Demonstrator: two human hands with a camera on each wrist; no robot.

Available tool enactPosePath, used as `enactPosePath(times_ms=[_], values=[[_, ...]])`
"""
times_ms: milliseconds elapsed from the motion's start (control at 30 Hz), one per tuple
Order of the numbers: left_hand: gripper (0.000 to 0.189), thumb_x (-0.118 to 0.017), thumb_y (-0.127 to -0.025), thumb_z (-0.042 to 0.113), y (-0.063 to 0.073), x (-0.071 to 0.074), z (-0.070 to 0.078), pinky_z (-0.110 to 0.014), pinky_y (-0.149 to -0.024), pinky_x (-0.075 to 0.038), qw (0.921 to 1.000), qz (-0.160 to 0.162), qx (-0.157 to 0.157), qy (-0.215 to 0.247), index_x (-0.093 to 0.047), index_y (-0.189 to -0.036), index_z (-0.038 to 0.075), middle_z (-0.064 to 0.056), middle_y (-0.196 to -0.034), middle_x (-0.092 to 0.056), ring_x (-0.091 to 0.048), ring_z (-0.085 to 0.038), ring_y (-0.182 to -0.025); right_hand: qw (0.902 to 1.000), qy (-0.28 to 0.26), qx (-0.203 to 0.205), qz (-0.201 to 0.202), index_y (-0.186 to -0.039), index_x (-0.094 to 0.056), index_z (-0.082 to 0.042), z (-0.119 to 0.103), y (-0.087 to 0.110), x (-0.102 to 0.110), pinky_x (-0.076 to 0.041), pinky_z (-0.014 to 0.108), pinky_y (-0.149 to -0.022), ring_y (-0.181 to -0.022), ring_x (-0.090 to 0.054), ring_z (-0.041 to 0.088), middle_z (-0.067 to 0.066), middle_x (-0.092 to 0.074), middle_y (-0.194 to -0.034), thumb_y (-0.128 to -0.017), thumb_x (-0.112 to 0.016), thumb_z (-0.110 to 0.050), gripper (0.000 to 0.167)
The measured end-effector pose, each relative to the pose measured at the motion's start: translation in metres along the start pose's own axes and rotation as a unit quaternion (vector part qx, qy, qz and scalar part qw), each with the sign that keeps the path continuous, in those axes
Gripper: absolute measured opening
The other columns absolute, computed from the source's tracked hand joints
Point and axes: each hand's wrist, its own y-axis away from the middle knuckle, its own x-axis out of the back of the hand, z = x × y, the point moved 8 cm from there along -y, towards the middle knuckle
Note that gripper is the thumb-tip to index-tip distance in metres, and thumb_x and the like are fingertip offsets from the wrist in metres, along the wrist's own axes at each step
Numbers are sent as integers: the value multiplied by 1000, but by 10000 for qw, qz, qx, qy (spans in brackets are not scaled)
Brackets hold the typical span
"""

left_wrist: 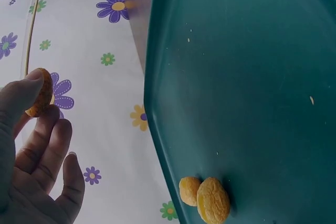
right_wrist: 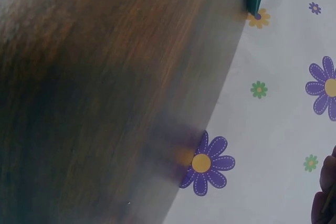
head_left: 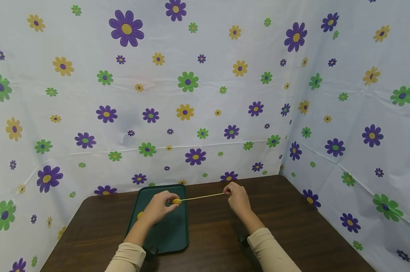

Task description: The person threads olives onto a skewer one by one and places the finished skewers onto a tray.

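Note:
In the head view, my left hand (head_left: 160, 207) pinches a small oval, yellow-brown food piece (head_left: 176, 201) between thumb and fingers. A thin straight skewer (head_left: 201, 197) runs from this piece to my right hand (head_left: 238, 198), whose fingertips pinch its other end. The left wrist view shows the browned piece (left_wrist: 42, 94) closely, held at the skewer's end; whether the tip goes into it cannot be seen. Two similar golden pieces, a larger one (left_wrist: 213, 201) and a smaller one (left_wrist: 189, 190), lie touching on the green tray (left_wrist: 236, 77). Only fingertips of my right hand appear in the right wrist view.
The dark green tray (head_left: 172, 232) lies on the left of a dark brown wooden table (head_left: 215, 230), below my left hand. Small pale crumbs are scattered on it. A white flowered cloth (head_left: 211, 94) hangs behind the table and along its right side.

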Motion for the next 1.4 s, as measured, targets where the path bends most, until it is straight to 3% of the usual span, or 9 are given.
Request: enactPosePath(times_ms=[167,533,867,1400], values=[[14,-82,-86,13,0,-3,1,-31,-78,-54,10000,-12,-62,34,-78,-99,15,9,-87,-62,-58,-11,-83,10000,71,-26,-55,-76,-69,-11,-1,0,0,-51,44,-79,-75,-63,21,-3,-64,-80,-80,-74,14,25],[13,-81,-86,12,-2,-7,3,-28,-72,-52,9986,-79,-515,77,-78,-98,15,8,-85,-61,-57,-11,-79,9997,215,-34,-120,-76,-68,-11,-2,0,-3,-50,42,-80,-74,-62,18,-2,-64,-81,-79,-73,16,28],[15,-82,-85,12,-1,-6,1,-26,-73,-53,9994,-28,-290,202,-79,-99,16,9,-85,-62,-57,-9,-79,9998,134,44,-129,-76,-69,-11,-8,1,-1,-51,43,-80,-73,-62,18,-3,-64,-80,-77,-73,17,29],[15,-83,-85,11,-2,-10,1,-24,-69,-51,9989,-168,-438,51,-80,-99,15,9,-85,-61,-55,-10,-78,9990,340,13,-304,-76,-68,-11,-11,1,-6,-48,41,-80,-72,-60,16,-3,-63,-79,-75,-71,19,31]])
